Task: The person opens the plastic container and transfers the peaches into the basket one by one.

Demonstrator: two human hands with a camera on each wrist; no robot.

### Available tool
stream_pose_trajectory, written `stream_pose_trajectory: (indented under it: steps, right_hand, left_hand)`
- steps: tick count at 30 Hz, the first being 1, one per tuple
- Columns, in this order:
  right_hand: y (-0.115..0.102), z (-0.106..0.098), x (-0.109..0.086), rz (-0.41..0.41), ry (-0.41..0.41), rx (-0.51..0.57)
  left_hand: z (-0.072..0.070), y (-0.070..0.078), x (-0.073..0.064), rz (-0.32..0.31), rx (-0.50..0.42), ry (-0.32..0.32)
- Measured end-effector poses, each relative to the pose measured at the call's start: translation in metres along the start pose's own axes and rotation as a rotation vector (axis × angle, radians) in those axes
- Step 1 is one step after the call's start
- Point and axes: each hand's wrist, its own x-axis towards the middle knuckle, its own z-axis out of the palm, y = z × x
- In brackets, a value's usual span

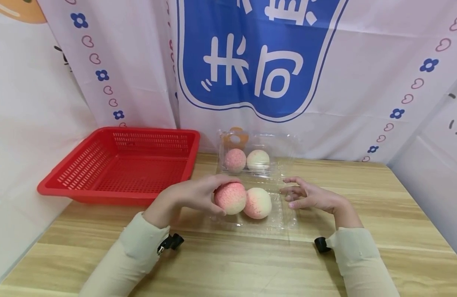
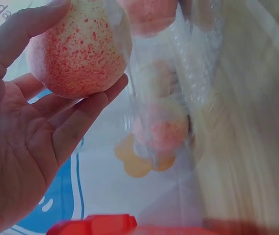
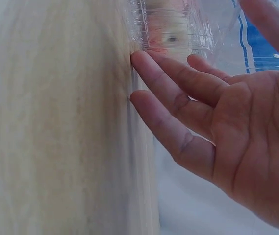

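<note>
My left hand (image 1: 192,194) holds a pink-and-cream peach (image 1: 231,199) between thumb and curled fingers. In the left wrist view the same peach (image 2: 80,54) sits on the fingertips, above the clear plastic. A second peach (image 1: 259,203) lies beside it in the front part of a clear plastic clamshell box (image 1: 278,218). Farther back, a pink peach (image 1: 235,160) and a pale peach (image 1: 258,159) show through clear plastic; whether this is the lid or another box I cannot tell. My right hand (image 1: 317,199) is by the box's right edge, fingers spread and holding nothing.
A red perforated plastic basket (image 1: 192,165) stands at the left on the wood-grain table (image 1: 228,264). Behind the table hangs a white cloth (image 1: 347,123) with a blue printed panel. Cameras are strapped at both wrists.
</note>
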Motion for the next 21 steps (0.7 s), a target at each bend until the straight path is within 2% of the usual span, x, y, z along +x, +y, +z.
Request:
stream_pose_trajectory:
  steps: [7,14,21]
  right_hand:
    - [0.000,-0.001,0.000,0.007,0.006,-0.006]
    - [0.001,-0.001,0.001,0.005,0.001,0.004]
    - [0.002,-0.001,0.001,0.001,-0.002,0.011]
  left_hand:
    - [-0.011,-0.006,-0.015,-0.022,-0.009,0.063]
    - [-0.023,-0.013,-0.032,0.002,-0.028,0.147]
    - [-0.035,-0.018,-0.049,-0.082,-0.051,0.255]
